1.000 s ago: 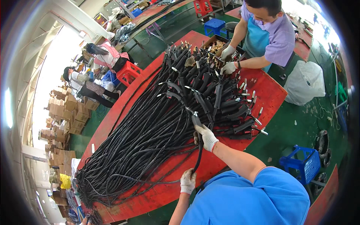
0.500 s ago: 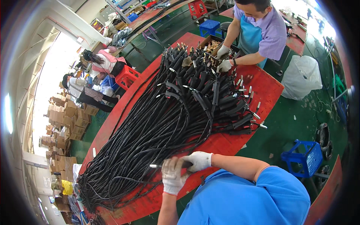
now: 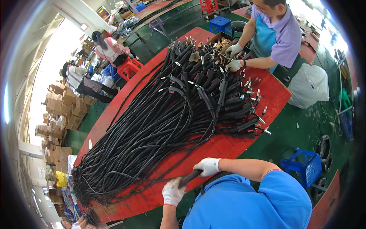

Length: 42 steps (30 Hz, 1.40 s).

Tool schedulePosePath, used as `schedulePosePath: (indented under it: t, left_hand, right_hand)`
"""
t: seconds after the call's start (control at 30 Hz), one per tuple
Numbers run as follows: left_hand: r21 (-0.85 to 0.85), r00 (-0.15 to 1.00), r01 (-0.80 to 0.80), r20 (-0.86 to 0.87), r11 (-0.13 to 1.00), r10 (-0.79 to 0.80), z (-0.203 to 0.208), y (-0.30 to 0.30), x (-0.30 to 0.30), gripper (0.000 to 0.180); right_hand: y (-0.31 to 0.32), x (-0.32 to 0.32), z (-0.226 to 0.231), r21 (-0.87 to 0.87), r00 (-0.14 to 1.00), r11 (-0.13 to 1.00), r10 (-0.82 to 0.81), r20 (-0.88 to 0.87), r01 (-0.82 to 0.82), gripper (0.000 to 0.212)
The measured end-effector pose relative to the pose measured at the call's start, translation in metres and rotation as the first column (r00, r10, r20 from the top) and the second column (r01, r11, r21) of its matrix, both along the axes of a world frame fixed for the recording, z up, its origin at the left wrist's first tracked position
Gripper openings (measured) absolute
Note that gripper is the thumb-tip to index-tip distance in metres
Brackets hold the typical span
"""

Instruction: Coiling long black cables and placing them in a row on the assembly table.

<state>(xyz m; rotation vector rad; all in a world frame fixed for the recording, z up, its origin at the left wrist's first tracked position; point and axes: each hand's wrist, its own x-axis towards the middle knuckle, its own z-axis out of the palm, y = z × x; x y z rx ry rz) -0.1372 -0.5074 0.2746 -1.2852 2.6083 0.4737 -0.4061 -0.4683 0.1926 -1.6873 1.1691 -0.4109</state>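
Observation:
Both my hands wear white knit gloves and are closed round one black welding torch handle, held slanted over the near edge of the table. My left hand grips its lower left end. Up at the other end, my right hand has its fingers curled round it. A black cable hangs by my right forearm against the blue shirt. Beyond my hands, a big bundle of black welding torch cables fans across the red table, with black handles and silver tips at the far right end.
Across the table a co-worker in white gloves handles small parts next to a box of brass-coloured pieces. Blue stool and white sack stand at right. Two people sit or bend at left near cardboard boxes.
My hands have moved apart along the handle and slightly down, nearer my body. The silver tip that stuck out past my left hand no longer shows.

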Motion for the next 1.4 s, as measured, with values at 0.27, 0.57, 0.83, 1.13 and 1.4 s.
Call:
schedulePosePath:
  t: [0.27,0.57,0.83,1.13,1.4]
  left_hand:
    - [0.181,0.927,-0.254,-0.236,0.95,0.292,-0.012,0.041,0.006,0.041]
    - [0.45,0.937,-0.234,-0.131,0.862,0.323,0.014,0.037,0.05,0.052]
    - [0.61,0.913,-0.171,-0.197,0.773,0.358,0.003,0.048,0.108,0.047]
    - [0.634,0.83,-0.257,-0.242,0.729,0.503,0.045,0.062,0.17,0.039]
    - [0.398,0.614,-0.002,-0.723,0.917,0.316,0.129,0.116,0.21,0.037]
  right_hand:
    - [-0.014,0.057,0.006,-0.243,0.988,0.965,0.128,0.086,-0.103,0.025]
    - [-0.001,0.103,0.03,-0.151,0.979,0.971,0.168,-0.118,-0.185,0.041]
    - [0.018,0.17,0.041,-0.255,0.972,0.946,0.162,-0.169,-0.202,0.048]
    - [0.004,0.197,0.032,-0.244,0.957,0.929,0.248,-0.151,-0.279,0.031]
    - [-0.063,0.183,0.005,-0.539,0.953,0.787,0.277,-0.124,-0.299,0.02]
